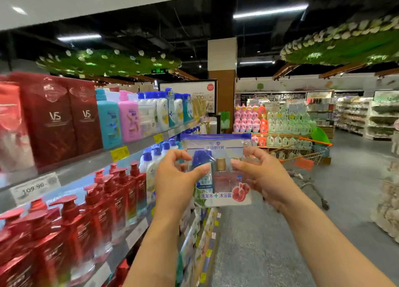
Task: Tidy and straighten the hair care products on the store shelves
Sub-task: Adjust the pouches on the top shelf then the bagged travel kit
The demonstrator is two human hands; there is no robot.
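Both hands, left [177, 178] and right [259, 174], pinch a travel pouch [218, 170] between them by its sides (light, floppy, slippery plastic, small bottles loose inside), best held there.

Both forearms reach forward, raised; the left hand [176, 178] and right hand [262, 174] each pinch with curled fingers [203, 169].

A shopping cart [311, 157] stands on the grey floor [345, 200] just right of the hands. Beyond them rise a pillar [222, 88] and stacked detergent jugs [269, 120]. Green garlands [112, 62] hang overhead.
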